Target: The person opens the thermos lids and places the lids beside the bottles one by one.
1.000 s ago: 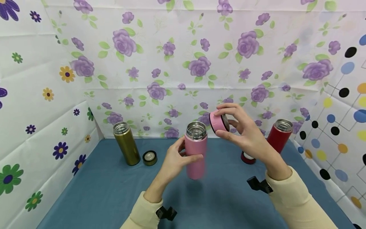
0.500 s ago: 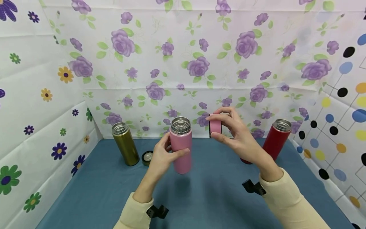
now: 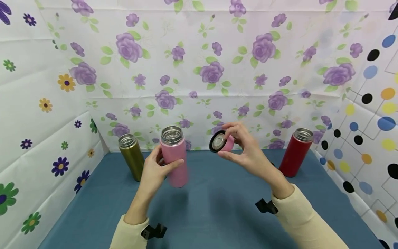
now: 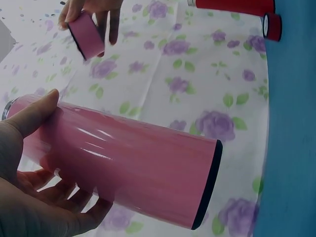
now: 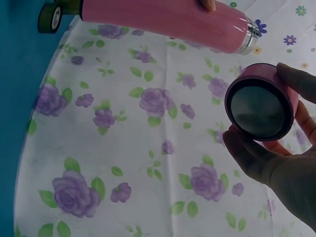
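Note:
My left hand (image 3: 155, 169) grips a pink flask (image 3: 176, 155) round its middle and holds it above the table, nearly upright. The flask's steel-rimmed mouth is uncovered. To the right, apart from the flask, my right hand (image 3: 245, 148) pinches the pink lid (image 3: 229, 144) between thumb and fingers. The lid is tilted on its side, its pale inner face with a black rim turned left in the head view. In the left wrist view, the black base of the pink flask (image 4: 133, 158) shows. A grey round face of the lid (image 5: 259, 109) appears in the right wrist view.
A gold-green flask (image 3: 132, 155), lidless, stands at the left, and a lidless red flask (image 3: 296, 154) at the right. Their lids, the green lid (image 5: 49, 19) and the red lid (image 4: 273, 26), lie on the blue tablecloth (image 3: 199, 214). A flowered sheet (image 3: 186, 69) hangs behind.
The pink flask has moved left in my left hand, passing in front of the green lid. My right hand has shifted slightly left and down, turning the pink lid so its inner face shows.

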A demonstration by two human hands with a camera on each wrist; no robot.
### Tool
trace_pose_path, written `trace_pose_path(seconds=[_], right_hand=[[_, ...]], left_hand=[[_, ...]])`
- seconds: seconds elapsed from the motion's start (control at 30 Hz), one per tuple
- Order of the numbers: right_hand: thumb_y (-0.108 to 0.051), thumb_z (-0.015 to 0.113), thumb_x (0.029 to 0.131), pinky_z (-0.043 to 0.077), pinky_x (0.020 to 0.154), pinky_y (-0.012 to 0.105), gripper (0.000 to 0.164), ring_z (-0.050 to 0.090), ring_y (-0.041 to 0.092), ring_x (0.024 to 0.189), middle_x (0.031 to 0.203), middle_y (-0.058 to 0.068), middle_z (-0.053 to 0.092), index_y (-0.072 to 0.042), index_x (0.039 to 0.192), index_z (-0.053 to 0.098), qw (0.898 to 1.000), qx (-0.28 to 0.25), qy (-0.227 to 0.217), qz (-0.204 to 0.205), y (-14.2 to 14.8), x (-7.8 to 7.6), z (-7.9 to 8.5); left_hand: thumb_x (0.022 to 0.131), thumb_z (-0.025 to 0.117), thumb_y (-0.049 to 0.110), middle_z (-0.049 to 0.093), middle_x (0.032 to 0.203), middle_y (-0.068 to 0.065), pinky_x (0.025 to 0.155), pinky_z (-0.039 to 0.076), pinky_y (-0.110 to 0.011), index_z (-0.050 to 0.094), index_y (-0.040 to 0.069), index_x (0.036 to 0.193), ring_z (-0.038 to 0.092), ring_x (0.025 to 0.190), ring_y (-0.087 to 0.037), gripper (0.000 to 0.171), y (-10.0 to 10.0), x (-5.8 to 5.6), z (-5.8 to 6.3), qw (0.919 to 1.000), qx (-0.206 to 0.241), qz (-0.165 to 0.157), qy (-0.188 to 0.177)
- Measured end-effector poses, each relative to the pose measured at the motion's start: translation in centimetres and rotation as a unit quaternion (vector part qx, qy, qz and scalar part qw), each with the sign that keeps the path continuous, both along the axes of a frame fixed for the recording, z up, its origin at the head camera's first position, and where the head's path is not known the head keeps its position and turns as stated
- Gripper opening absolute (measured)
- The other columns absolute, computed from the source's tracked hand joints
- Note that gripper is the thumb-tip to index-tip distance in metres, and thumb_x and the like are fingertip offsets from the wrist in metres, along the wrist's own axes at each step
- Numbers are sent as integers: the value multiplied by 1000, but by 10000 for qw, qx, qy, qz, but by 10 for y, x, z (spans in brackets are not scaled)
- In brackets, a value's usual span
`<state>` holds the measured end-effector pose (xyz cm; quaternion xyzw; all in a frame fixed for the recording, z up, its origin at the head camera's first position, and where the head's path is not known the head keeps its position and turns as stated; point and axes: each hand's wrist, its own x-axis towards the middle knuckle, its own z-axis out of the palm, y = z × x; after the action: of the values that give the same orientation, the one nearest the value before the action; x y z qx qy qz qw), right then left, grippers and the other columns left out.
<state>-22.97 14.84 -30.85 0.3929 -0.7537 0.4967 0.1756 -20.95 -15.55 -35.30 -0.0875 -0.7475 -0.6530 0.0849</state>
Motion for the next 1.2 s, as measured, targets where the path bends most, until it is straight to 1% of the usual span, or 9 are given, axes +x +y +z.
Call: trace_pose_path(seconds=[0.1,0.2,0.37,0.57,0.73,0.87,0.97,1.07,1.2], right_hand=[[1,82,88,50,103,46,39,50,27,134,146,14,46,-9,113,54,9999,-17,-151,26,-5,-2,-5],[1,82,88,49,104,51,38,51,28,134,145,16,47,-8,111,52,9994,-72,-345,38,-9,-4,-12],[0,83,88,47,108,52,37,55,29,132,143,13,52,-9,108,53,9987,-176,-464,-72,-17,-8,-25],[-9,87,86,45,103,52,36,55,24,130,141,8,61,-14,104,56,9981,-173,-385,-451,-27,-12,-40],[-14,87,87,48,107,48,34,59,21,129,140,5,62,-13,104,58,9968,-212,-683,-366,-39,-11,-52],[-15,85,88,48,111,36,32,59,20,132,141,6,61,-11,105,59,9946,-306,-983,-119,-52,-12,-61],[-14,84,89,48,110,31,31,58,20,133,142,7,61,-9,106,58,9929,-347,-1142,13,-63,-11,-67],[-17,85,88,49,108,33,32,59,18,131,142,4,62,-11,105,59,9922,-249,-1214,-99,-75,-11,-74],[-21,87,86,54,98,40,33,64,17,119,142,-1,63,-16,102,59,9899,-24,-1356,-401,-92,-10,-82]], left_hand=[[89,86,23,58,141,-9,101,53,-48,47,20,154,61,126,-28,76,-12,2,1,9997,-111,205,-22],[90,86,24,58,141,-10,100,54,-38,47,18,154,60,125,-27,75,-24,5,1,9987,-291,406,-25],[91,84,28,59,140,-10,91,55,-24,45,19,155,61,122,-24,75,-43,11,1,9963,-537,669,-2],[94,81,30,57,140,-9,88,54,-19,42,21,158,60,118,-17,76,-60,16,0,9937,-763,822,58],[94,81,29,54,143,-9,88,53,-17,40,18,159,59,118,-12,76,-77,18,2,9937,-855,711,-133],[96,79,28,51,146,-10,88,53,-17,36,17,159,56,120,-9,77,-96,18,5,9925,-1080,509,-268],[97,77,26,50,146,-11,87,53,-18,32,15,161,55,119,-8,79,-111,18,6,9905,-1304,341,-271],[98,76,25,49,145,-12,85,54,-20,29,11,160,55,117,-8,79,-123,17,6,9883,-1471,229,-321],[99,75,28,48,146,-14,85,53,-21,25,9,162,54,116,-9,82,-139,16,6,9837,-1716,134,-529]])
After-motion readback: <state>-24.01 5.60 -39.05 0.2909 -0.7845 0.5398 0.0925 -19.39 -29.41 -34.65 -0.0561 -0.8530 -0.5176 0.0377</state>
